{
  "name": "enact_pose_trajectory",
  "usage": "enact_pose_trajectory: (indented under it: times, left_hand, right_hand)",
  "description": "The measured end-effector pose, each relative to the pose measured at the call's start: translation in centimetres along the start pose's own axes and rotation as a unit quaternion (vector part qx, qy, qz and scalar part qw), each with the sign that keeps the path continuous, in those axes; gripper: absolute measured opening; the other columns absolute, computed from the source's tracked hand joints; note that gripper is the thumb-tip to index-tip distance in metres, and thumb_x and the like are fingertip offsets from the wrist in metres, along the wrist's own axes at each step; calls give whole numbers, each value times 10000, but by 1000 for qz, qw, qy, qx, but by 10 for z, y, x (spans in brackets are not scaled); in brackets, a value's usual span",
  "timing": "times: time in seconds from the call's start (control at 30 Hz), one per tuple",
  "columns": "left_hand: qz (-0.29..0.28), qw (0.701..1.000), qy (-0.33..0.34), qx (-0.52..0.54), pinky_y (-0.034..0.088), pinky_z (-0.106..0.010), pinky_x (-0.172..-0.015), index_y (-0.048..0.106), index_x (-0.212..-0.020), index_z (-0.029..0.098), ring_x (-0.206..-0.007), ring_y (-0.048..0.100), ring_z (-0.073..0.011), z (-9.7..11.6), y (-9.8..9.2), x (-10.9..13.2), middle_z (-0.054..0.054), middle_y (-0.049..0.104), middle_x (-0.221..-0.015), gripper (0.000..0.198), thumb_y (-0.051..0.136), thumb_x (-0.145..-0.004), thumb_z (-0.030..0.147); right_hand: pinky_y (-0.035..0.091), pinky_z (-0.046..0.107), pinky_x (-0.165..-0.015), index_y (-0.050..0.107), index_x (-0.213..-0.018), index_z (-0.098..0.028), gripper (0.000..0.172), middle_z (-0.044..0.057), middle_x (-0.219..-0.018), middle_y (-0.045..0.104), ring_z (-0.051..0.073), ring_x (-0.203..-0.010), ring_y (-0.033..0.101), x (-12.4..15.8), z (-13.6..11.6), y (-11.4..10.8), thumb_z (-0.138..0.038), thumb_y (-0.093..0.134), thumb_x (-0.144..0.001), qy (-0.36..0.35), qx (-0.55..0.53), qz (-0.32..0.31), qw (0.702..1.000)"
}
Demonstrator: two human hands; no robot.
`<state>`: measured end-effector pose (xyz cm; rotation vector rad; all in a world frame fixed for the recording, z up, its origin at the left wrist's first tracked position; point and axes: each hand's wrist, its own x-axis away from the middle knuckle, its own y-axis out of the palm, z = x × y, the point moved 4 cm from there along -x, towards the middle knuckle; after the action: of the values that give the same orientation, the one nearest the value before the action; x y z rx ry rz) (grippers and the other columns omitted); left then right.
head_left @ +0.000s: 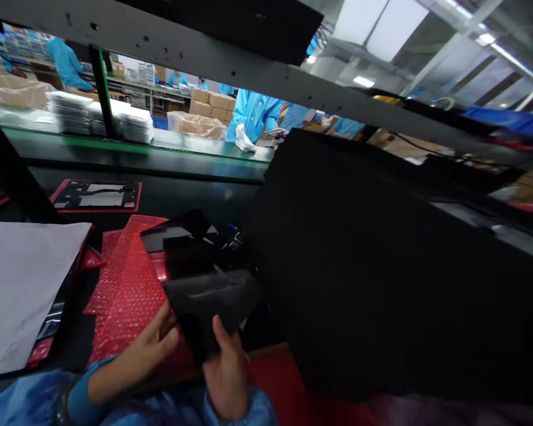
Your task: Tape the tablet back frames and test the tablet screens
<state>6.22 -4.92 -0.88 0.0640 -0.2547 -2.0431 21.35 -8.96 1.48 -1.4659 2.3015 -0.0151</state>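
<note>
A thin, dark, glossy flat panel (199,322) is tilted in front of me, with pale reflections across its upper part. My right hand (227,373) grips its lower edge, thumb on the face and the other fingers hidden behind. At the panel's left edge is my left hand (157,337), thumb and fingers apart, fingertips close to or touching the edge. Just beyond lie more dark glossy panels (177,236), overlapping one another. Red bubble wrap (131,284) spreads under and left of my left hand. Motion blurs some of the panel's detail.
A white sheet (24,284) tops a stack at left. Behind it, a device frame (100,195) lies on a red bubble pouch. A large black board (382,284) fills the right side. A grey metal beam (182,53) crosses overhead. White stacks (71,112) and people in blue are beyond.
</note>
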Motion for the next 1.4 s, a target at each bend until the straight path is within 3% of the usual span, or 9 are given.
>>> enact_pose_trajectory:
  times: [0.07,0.17,0.3,0.37,0.47,0.6,0.9,1.2,1.4]
  left_hand:
    - [71,988,-65,118,413,-463,-1045,480,-1332,228,-1216,539,-284,4,9,4,-110,582,-1321,592,619,-802,454]
    - [122,951,-144,247,476,-451,-980,572,-1227,195,-1132,603,-293,16,6,9,-90,684,-1169,486,656,-759,297]
    - [162,889,-261,338,539,-443,-886,685,-1014,151,-1013,668,-311,23,-23,17,-85,748,-982,335,646,-693,240]
    - [190,868,-302,345,551,-444,-866,693,-990,140,-985,679,-318,21,-36,23,-87,757,-927,335,648,-665,208]
    - [198,857,-311,359,551,-467,-864,693,-1017,146,-998,673,-332,18,-41,28,-92,762,-892,378,636,-649,212]
    - [166,867,-267,386,545,-512,-861,717,-861,208,-1015,663,-334,14,-38,27,-67,761,-882,217,639,-694,322]
    - [196,909,-248,272,598,-366,-641,703,-818,240,-700,700,-223,19,-42,29,9,740,-794,150,665,-761,373]
    - [54,942,-231,237,501,-291,-503,686,-1036,188,-559,643,-201,8,-54,4,-22,698,-648,682,344,-809,732]
    - [72,938,-198,276,490,-304,-470,671,-1068,220,-523,605,-179,12,-41,-5,-65,719,-801,737,307,-759,781]
  right_hand:
    - [580,336,-707,497,-1310,-225,456,72,-979,716,190,-809,699,6,1,10,-467,341,-956,78,-95,-49,991]
    - [574,358,-713,614,-1154,-182,537,106,-979,708,219,-838,694,18,11,15,-594,384,-898,216,-218,-119,944]
    - [577,381,-692,692,-947,-145,546,104,-810,724,236,-742,704,32,31,2,-640,503,-817,287,-187,-176,923]
    - [582,358,-670,693,-939,-143,507,104,-794,728,227,-721,707,28,40,-11,-600,495,-844,255,-125,-153,946]
    - [576,310,-726,679,-979,-153,399,106,-878,730,198,-808,705,5,43,-32,-452,419,-931,91,81,-48,991]
    - [537,317,-868,652,-1083,-176,314,101,-1056,694,185,-994,655,-29,52,-28,-312,404,-947,-80,283,-33,955]
    - [377,481,-1048,532,-1284,-201,363,97,-1280,586,230,-1227,506,-39,79,-3,-280,420,-947,-120,349,-103,924]
    - [392,485,-1020,607,-1196,-265,317,85,-1267,579,240,-1204,504,-40,74,-4,-240,439,-929,-131,379,-104,910]
    - [382,505,-1027,586,-1227,-269,374,88,-1290,563,257,-1218,491,-37,74,-3,-179,480,-879,-121,397,-113,903]
